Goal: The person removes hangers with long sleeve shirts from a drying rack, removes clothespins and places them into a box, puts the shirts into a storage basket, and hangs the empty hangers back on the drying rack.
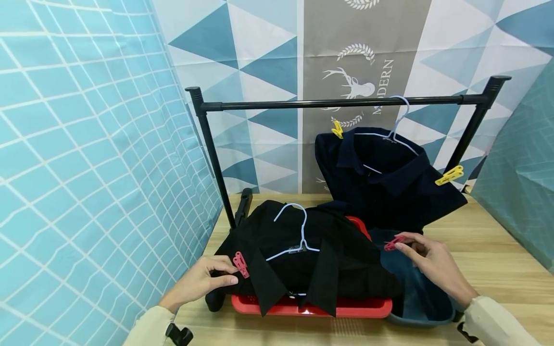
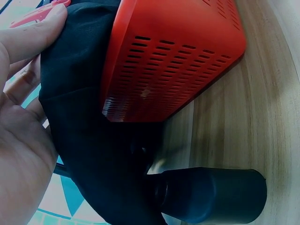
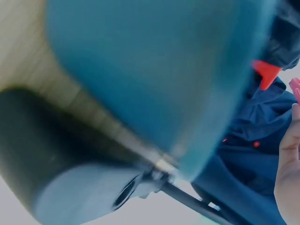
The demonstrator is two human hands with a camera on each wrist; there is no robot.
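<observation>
A black collared shirt (image 1: pixel 359 262) lies over a red basket (image 1: pixel 363 311), with a pale blue hanger (image 1: pixel 302 230) inside its neck. At the shirt's left shoulder, my left hand (image 1: pixel 212 275) pinches the cloth between thumb and fingers. A pinkish-red clothespin (image 1: pixel 240 265) is on the shirt just beside that hand; in the left wrist view my thumb (image 2: pixel 49 26) lies close to it. My right hand (image 1: pixel 434 262) pinches another red clothespin (image 1: pixel 395 242) between thumb and fingertips, to the right of the shirt and above a blue basin (image 1: pixel 421 321).
Behind stands a black clothes rack (image 1: pixel 281 105). From its bar hangs a navy shirt (image 1: pixel 389 192) on a hanger, with yellow clothespins (image 1: pixel 450 175) at both shoulders. A black rack foot (image 2: pixel 211 194) lies beside the basket on the wooden surface (image 2: pixel 220 126). Patterned sheets surround the workspace.
</observation>
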